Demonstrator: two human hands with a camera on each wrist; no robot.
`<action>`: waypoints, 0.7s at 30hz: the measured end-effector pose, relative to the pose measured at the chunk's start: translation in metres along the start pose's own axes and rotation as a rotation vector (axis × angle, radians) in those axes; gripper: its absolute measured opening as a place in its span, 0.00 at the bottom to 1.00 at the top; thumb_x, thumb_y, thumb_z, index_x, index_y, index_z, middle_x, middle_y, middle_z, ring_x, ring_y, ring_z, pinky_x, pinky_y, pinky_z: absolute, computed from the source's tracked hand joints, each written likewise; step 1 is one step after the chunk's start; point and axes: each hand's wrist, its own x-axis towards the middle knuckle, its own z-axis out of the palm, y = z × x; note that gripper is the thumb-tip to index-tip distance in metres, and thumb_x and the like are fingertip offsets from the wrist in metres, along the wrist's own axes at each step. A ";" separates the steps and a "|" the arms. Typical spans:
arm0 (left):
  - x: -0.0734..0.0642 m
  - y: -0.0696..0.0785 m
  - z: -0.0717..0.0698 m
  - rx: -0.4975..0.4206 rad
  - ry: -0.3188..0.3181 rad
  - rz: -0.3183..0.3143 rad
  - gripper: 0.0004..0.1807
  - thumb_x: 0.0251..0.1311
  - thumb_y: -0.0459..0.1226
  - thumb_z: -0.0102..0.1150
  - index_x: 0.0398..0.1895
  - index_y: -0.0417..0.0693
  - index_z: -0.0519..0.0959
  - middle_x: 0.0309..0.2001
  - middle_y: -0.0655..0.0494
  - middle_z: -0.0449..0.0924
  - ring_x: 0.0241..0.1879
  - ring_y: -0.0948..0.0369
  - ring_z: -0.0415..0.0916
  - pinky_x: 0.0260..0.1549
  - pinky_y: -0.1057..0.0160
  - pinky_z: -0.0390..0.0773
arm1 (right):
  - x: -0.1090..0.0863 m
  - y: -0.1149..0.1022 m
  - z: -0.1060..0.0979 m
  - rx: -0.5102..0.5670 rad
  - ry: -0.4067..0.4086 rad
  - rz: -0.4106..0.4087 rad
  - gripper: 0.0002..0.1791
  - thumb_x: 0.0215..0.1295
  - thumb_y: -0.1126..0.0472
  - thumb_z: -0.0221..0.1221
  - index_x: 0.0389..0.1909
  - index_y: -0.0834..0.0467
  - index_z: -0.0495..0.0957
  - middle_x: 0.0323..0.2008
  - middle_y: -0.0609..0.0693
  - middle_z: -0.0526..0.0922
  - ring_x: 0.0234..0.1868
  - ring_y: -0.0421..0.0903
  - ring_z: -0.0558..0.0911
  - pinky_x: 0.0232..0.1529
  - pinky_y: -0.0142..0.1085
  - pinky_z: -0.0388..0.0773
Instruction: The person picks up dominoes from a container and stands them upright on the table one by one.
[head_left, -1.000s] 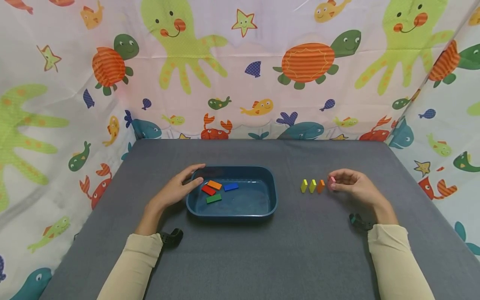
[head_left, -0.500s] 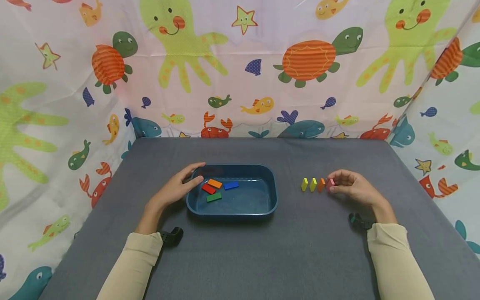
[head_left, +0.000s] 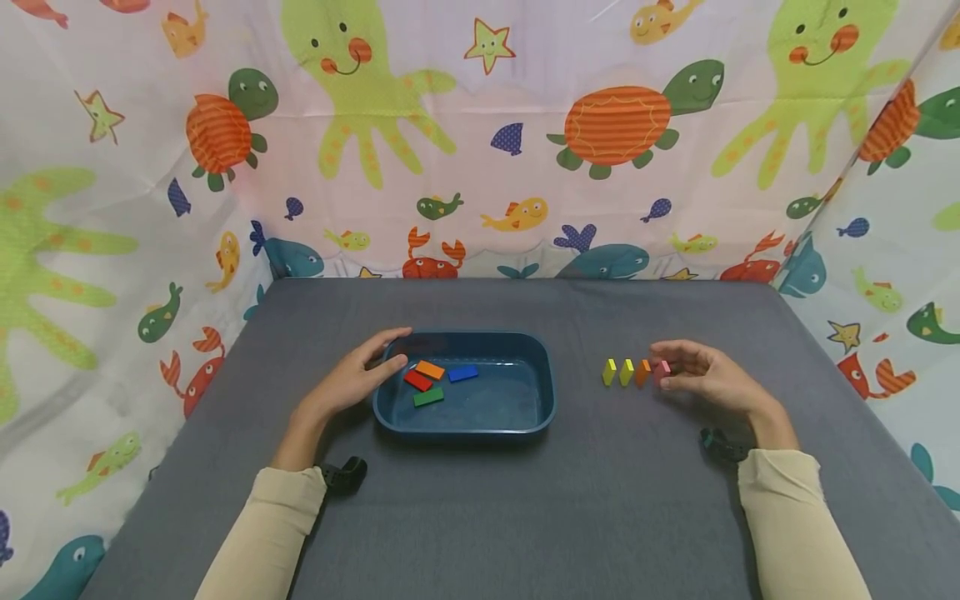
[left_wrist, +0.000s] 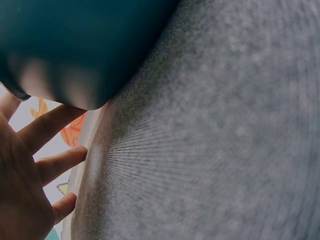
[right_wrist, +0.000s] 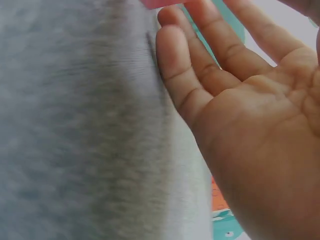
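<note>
My left hand (head_left: 352, 375) holds the left end of a dark blue tray (head_left: 465, 432), its thumb over the rim and its index finger along the far corner. In the left wrist view, spread fingers (left_wrist: 60, 162) lie beside the tray's outer wall. Inside the tray are an orange, a red, a green and a blue domino block (head_left: 462, 373). To the right, two yellow blocks (head_left: 609, 372), an orange block (head_left: 642, 373) and a pink block (head_left: 662, 372) stand upright in a row. My right hand (head_left: 705, 375) surrounds the pink block with loosened, parted fingers; contact is unclear.
A grey cloth (head_left: 525, 517) covers the table. Behind and at both sides hangs a curtain (head_left: 465, 133) printed with sea animals. Dark straps (head_left: 343, 477) are on both wrists, with small attachments jutting inward near the cloth.
The right hand has brought the pink block a little left toward the orange one, and its fingers have loosened around it. The left hand and tray have stayed put.
</note>
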 end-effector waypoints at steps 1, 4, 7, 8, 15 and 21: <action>0.000 0.000 0.000 -0.003 0.000 -0.002 0.31 0.72 0.57 0.54 0.76 0.75 0.62 0.80 0.53 0.55 0.79 0.39 0.52 0.71 0.28 0.57 | -0.001 -0.002 -0.001 -0.012 0.005 -0.001 0.35 0.66 0.58 0.68 0.70 0.63 0.67 0.62 0.50 0.80 0.54 0.32 0.81 0.51 0.27 0.81; 0.000 0.001 0.001 -0.009 0.000 -0.005 0.30 0.73 0.54 0.54 0.76 0.75 0.62 0.81 0.53 0.55 0.79 0.39 0.51 0.71 0.28 0.57 | -0.004 -0.010 -0.002 -0.045 0.043 -0.017 0.34 0.67 0.57 0.67 0.71 0.61 0.67 0.64 0.57 0.78 0.56 0.32 0.81 0.50 0.27 0.81; 0.000 0.001 0.001 -0.010 -0.002 -0.003 0.30 0.73 0.55 0.54 0.76 0.74 0.62 0.81 0.53 0.55 0.79 0.38 0.51 0.70 0.28 0.57 | -0.006 -0.021 -0.003 -0.054 0.100 -0.038 0.31 0.69 0.56 0.65 0.70 0.59 0.69 0.63 0.51 0.80 0.57 0.32 0.81 0.50 0.26 0.80; 0.000 0.001 0.000 -0.013 -0.004 -0.006 0.30 0.73 0.54 0.54 0.76 0.73 0.61 0.81 0.52 0.55 0.79 0.38 0.51 0.70 0.28 0.57 | -0.006 -0.025 -0.002 -0.049 0.125 -0.047 0.30 0.70 0.56 0.64 0.69 0.59 0.70 0.61 0.47 0.82 0.56 0.32 0.81 0.50 0.24 0.79; -0.002 0.006 -0.001 0.002 0.005 -0.014 0.30 0.73 0.54 0.54 0.76 0.73 0.62 0.80 0.53 0.56 0.78 0.39 0.53 0.70 0.28 0.58 | 0.000 -0.056 0.017 0.059 0.250 -0.179 0.19 0.74 0.61 0.59 0.61 0.66 0.76 0.48 0.38 0.87 0.50 0.32 0.85 0.50 0.22 0.79; 0.000 0.001 0.000 0.012 0.009 -0.012 0.30 0.73 0.54 0.55 0.75 0.75 0.62 0.80 0.54 0.56 0.78 0.40 0.53 0.70 0.29 0.59 | 0.017 -0.081 0.044 0.073 0.164 -0.269 0.18 0.75 0.62 0.58 0.60 0.68 0.76 0.50 0.40 0.87 0.51 0.35 0.85 0.52 0.24 0.81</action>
